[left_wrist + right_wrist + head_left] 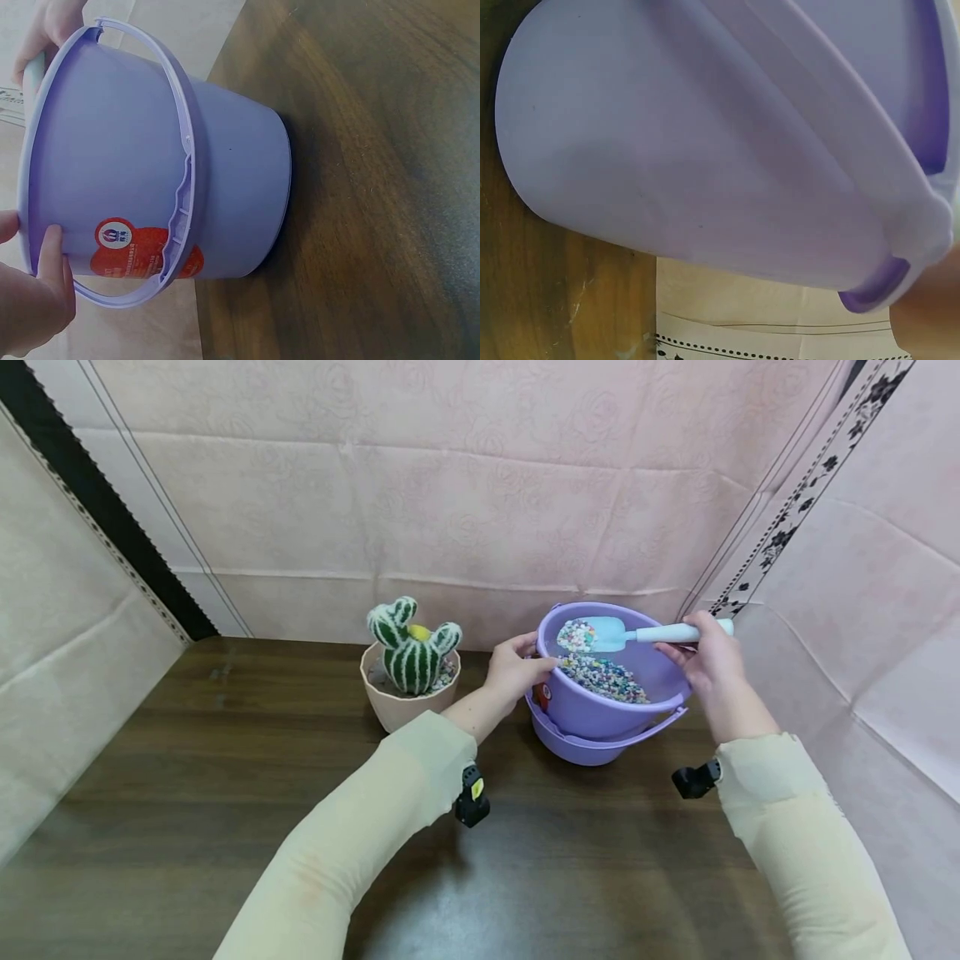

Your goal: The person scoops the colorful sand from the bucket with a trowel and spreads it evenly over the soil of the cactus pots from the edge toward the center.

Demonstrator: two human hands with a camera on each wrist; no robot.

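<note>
A purple bucket (592, 714) stands on the table, its handle (652, 727) hanging down in front. Small multicoloured pebbles (606, 678) lie inside it. My left hand (516, 675) grips the bucket's rim at the left; in the left wrist view its thumb and fingers sit on either side of the rim. Above the bucket's opening, my right hand (711, 658) holds a light blue toy shovel (613, 638) by the handle. Pale mixed pebbles (576, 635) lie on the shovel's blade. In the right wrist view, the bucket hides the shovel and most of the right hand.
Left of the bucket, a knitted green cactus (412, 664) stands in a beige pot (408, 706) near my left forearm. The brown wooden table (225, 802) meets cloth-covered walls (480, 518) at the back and sides. A red sticker (131, 251) marks the bucket's side.
</note>
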